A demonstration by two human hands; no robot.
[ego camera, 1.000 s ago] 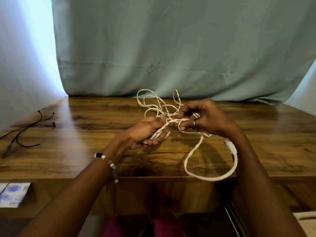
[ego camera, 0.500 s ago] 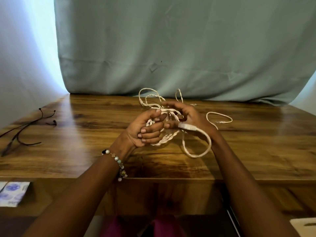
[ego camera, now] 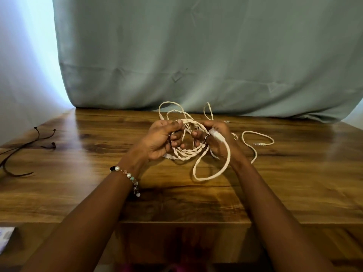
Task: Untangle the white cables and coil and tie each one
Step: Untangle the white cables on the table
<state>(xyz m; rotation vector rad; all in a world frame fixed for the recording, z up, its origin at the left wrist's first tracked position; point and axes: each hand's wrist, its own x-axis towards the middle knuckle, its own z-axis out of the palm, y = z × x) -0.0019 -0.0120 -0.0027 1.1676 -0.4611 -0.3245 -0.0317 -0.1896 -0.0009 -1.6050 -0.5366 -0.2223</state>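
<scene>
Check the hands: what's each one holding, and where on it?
Both grip the tangled bundle of white twisted cables: left hand on its left side, right hand on its right, beside a white connector plug. Loose ends lie on the wooden table.

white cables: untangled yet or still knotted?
Tangled. The twisted white cables form one knotted bundle gripped by left hand and right hand; nothing coiled or tied.

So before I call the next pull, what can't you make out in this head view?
- How many white cables there are: strands overlap in the tangle.
- Where they cross inside the left hand and right hand: fingers cover it.
- Plug type on the loose end: too small.
- Paper at the left edge: cut off.
</scene>
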